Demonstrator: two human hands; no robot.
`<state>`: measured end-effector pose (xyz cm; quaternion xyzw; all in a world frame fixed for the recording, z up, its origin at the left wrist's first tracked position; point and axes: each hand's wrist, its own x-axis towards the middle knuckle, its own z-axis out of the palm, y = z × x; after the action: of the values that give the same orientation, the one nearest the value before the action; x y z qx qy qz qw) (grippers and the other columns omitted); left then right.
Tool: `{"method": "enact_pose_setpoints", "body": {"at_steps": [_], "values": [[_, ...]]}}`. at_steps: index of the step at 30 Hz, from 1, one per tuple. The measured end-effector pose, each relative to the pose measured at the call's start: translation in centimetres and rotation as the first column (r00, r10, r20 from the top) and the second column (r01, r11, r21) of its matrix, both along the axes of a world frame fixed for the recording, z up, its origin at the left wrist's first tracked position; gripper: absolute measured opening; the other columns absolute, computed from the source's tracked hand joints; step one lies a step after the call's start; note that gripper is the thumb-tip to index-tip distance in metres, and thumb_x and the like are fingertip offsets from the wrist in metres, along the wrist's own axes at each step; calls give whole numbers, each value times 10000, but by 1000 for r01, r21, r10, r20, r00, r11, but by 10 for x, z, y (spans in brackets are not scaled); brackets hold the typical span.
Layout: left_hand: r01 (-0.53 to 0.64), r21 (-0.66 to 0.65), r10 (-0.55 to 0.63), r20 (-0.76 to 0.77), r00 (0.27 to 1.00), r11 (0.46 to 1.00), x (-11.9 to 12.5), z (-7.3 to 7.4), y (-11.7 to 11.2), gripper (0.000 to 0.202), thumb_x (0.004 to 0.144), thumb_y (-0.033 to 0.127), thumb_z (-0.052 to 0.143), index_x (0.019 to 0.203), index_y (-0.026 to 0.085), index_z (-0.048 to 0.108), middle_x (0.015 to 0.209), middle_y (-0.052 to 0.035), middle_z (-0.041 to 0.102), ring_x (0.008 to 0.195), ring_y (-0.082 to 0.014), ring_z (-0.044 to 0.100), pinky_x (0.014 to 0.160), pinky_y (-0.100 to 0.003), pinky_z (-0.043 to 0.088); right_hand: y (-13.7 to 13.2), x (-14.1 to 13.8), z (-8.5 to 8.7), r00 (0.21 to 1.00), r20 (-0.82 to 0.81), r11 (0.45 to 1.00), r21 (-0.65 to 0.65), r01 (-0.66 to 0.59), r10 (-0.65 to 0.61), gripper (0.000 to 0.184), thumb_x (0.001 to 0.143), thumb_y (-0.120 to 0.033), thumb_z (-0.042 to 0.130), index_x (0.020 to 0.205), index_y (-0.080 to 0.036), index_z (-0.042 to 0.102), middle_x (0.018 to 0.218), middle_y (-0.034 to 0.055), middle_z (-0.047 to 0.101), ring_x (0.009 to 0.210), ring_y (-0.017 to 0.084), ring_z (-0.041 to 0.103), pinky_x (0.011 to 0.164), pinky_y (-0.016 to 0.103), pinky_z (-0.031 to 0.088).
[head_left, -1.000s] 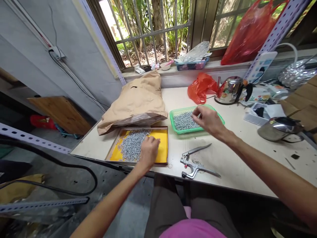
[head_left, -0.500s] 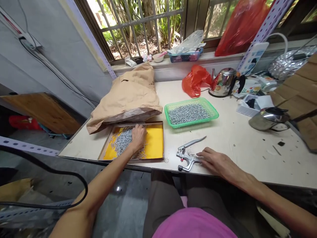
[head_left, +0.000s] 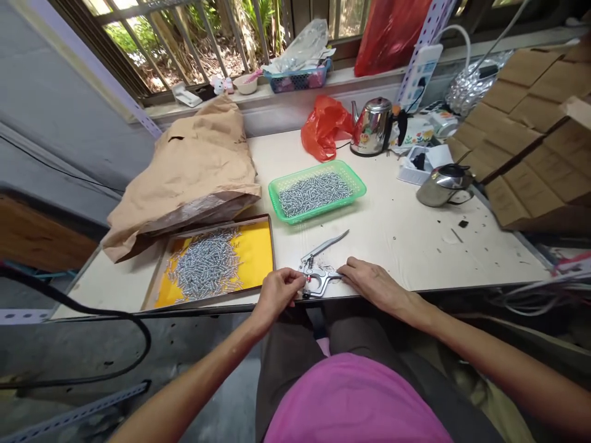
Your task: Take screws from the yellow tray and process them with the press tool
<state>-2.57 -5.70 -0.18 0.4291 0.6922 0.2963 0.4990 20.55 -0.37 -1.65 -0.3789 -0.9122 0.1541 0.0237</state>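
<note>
Silver hand pliers (head_left: pixel 318 268) lie at the near edge of the pale table (head_left: pixel 397 227). My left hand (head_left: pixel 277 294) is curled at the tool's head, its fingertips pinched there on something too small to name. My right hand (head_left: pixel 372 283) lies over the lower handle, fingers wrapped on it. A yellow-lined tray (head_left: pixel 256 246) with a heap of small metal screws (head_left: pixel 205 266) sits just left of my left hand. A green plastic basket (head_left: pixel 355 184) with more metal screws (head_left: pixel 314 192) stands further back.
A brown paper sack (head_left: pixel 194 166) slumps behind the yellow tray. At the back stand an orange plastic bag (head_left: pixel 323 126), a steel kettle (head_left: pixel 372 126) and a second steel pot (head_left: pixel 441 184). Cardboard (head_left: pixel 530 129) leans at the right. A barred window and cluttered sill run along the back.
My left hand left the screws in the yellow tray and came to the pliers' head. My right hand, earlier at the green basket, dropped onto the handle. The view tilted down.
</note>
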Motion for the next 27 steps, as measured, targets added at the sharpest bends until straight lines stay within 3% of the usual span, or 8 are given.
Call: {"method": "enact_pose_setpoints", "body": {"at_steps": [3,8,13,18,23,27], "values": [[-25,-27,25,-6,1000,999,5,-6,0,273,696,409,657,753,142,636,527,37,537,410,-70,443,371,-180,340,-1,1,3,1000,5,1000,0,-15,15,193,965,-164,415,990,-179,605,916,53,561,767,148,535,632,252,348],[-15,-139,3,-90,996,990,8,-1,4,272,707,408,659,692,140,612,435,58,473,351,-60,390,353,-178,297,0,1,5,1000,8,1000,25,-6,6,188,960,-150,423,974,-172,610,924,56,565,785,154,526,645,254,338],[-27,-280,28,-4,1000,960,9,2,11,315,639,424,712,608,149,561,401,61,452,341,-49,348,356,-177,235,2,2,1,1000,2,1000,24,-13,13,196,972,-164,408,975,-168,604,935,63,568,799,158,527,651,260,334],[35,-353,-43,-16,999,935,5,5,21,390,566,476,763,575,151,549,390,56,453,345,-50,355,378,-180,221,4,4,0,1000,-17,999,44,-16,17,191,968,-156,397,980,-172,587,952,57,563,778,152,513,634,260,323],[127,-367,-158,-55,986,921,3,8,28,360,595,472,738,573,146,588,361,54,438,330,-48,315,376,-187,192,5,4,0,1000,-1,998,58,-21,21,211,944,-115,389,994,-172,586,967,58,561,774,158,504,626,266,326],[146,-395,-169,-24,985,907,3,10,27,335,586,447,740,571,146,593,370,55,442,344,-49,329,382,-186,205,0,2,3,1000,-4,998,62,-7,8,203,943,-115,397,974,-169,591,950,61,566,776,162,515,639,262,346]]}}
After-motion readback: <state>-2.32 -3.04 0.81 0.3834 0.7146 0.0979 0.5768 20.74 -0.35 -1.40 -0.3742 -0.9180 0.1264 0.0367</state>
